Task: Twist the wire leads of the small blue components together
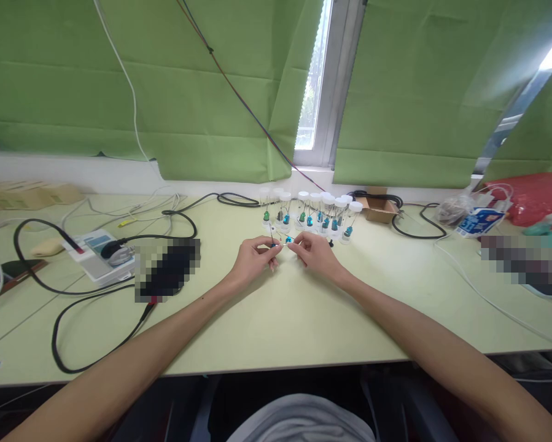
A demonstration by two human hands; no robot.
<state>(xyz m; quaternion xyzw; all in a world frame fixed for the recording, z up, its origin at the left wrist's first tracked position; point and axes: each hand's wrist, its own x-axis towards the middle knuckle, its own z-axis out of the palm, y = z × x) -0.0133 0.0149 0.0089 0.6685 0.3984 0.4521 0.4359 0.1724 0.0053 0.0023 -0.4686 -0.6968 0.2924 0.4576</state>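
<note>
My left hand is closed in a pinch on a small dark blue piece with a thin dark wire standing up from it. Close beside it, my right hand pinches a small teal piece with a thin wire. Both are too small to name exactly. The fingertips nearly meet above the table. Just behind the hands stand several clear vials with white caps, holding small teal, green or dark pieces with thin wires. A small black object lies by my right hand.
On the pale table, a white power strip and looping black cables lie to the left, near a blurred dark device. An open cardboard box stands behind the vials. A blue and white packet and red bag are at right.
</note>
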